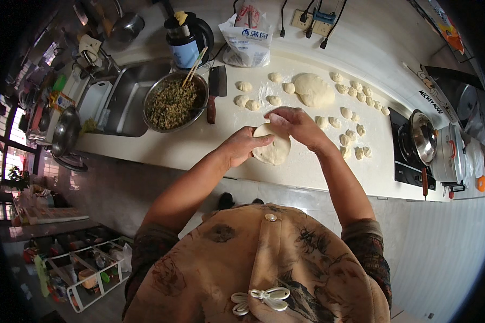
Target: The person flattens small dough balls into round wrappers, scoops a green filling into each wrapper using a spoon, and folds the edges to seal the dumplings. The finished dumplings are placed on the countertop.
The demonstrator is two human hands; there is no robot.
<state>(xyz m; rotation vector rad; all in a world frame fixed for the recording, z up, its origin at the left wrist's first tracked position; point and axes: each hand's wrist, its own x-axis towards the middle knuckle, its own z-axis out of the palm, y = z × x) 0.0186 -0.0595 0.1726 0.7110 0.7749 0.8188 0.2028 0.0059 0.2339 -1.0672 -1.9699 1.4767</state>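
A flat round of pale dough [273, 151] is held in the air over the front of the worktop. My left hand [240, 147] grips its left side, with the thumb lying across the top face. At the upper right edge of the round, the bent fingers and thumb of my right hand [297, 123] pinch the dough; the exact contact is partly hidden. Beyond my hands lie several small dough pieces [252, 105] and a large smooth dough mass [315, 89]. To the left stands a steel bowl of chopped filling [173, 103], with chopsticks [195, 66] stuck in it.
A cleaver [217, 87] lies beside the bowl, its wooden handle towards me. Farther left is a steel sink [131, 95]. An electric kettle [186, 44] and a plastic flour bag [246, 42] stand at the back. On the right, a lidded pan [422, 135] sits on the hob [402, 161].
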